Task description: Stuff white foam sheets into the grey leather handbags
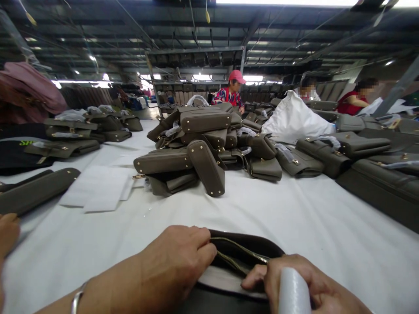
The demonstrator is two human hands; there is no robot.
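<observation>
A dark olive bag (252,245) lies open at the near edge of the white table, its zipper (240,254) undone. My left hand (176,261) is closed, its fingers curled over the left rim of the bag's opening. My right hand (316,285) is wrapped round a white roll (292,293), and its thumb presses on the pale lining at the opening. A silver bangle (77,301) sits on my left wrist.
A heap of olive bags (196,152) fills the table's middle, with more bags (376,174) at right and flat ones (36,189) at left. White sheets (98,187) lie nearby. A white sack (294,117) stands behind. Another hand (8,231) shows at the left edge. A person in a pink cap (234,89) works at the back.
</observation>
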